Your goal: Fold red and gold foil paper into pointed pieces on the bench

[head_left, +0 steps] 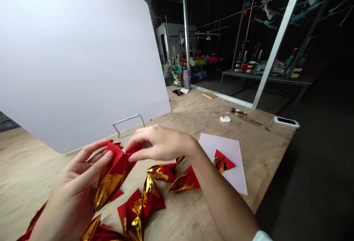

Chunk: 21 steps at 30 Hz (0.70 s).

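Note:
My left hand (80, 178) is closed on a folded red and gold paper piece (112, 176), its thumb pressing the red upper part. From the right, my right hand (157, 143) reaches across and pinches the red edge of the same piece between thumb and fingers. Some red paper shows behind its curled fingers, partly hidden. Below my hands, several more folded red and gold pieces (151, 193) lie on the table, some under my right forearm. On a white sheet (235, 152) to the right rests a red and gold paper triangle (225, 161).
A large white board (83, 56) stands at the left with a wire stand (128, 123) at its foot. On the wooden table (265, 145) lie a white case (225, 119), keys (238, 112) and a white-edged device (286, 122). Farther back stands a bottle (187, 79) beside a phone (177, 92).

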Motion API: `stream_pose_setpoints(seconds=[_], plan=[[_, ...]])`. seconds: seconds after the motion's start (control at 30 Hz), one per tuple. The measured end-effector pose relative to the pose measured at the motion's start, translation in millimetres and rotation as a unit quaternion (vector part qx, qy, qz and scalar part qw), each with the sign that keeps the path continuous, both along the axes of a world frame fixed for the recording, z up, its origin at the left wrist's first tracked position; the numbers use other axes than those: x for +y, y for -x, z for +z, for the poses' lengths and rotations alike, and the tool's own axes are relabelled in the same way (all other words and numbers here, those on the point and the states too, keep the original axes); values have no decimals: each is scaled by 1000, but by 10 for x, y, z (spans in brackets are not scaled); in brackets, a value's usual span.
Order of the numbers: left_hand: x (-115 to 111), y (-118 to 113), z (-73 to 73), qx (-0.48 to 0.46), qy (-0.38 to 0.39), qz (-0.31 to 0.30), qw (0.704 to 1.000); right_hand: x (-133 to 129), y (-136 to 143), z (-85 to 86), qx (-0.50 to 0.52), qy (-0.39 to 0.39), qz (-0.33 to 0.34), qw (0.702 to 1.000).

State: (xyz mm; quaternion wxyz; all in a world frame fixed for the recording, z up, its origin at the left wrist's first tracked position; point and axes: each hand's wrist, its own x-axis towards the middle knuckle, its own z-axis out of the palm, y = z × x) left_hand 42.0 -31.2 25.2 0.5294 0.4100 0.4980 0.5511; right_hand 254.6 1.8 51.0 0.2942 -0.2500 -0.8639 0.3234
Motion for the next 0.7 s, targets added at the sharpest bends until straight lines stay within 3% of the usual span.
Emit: stream_pose_setpoints(seconds=[0.2,0.43,0.7], plan=[[-7,27,-41,31,-39,-21,999,36,44,-23,-41,-35,13,998],[-41,-12,-17,226,-73,-34,971,12,95,-47,-8,-84,-19,996],[-5,52,-75,229,-71,-48,970,-28,133,-72,26,-57,-61,996]])
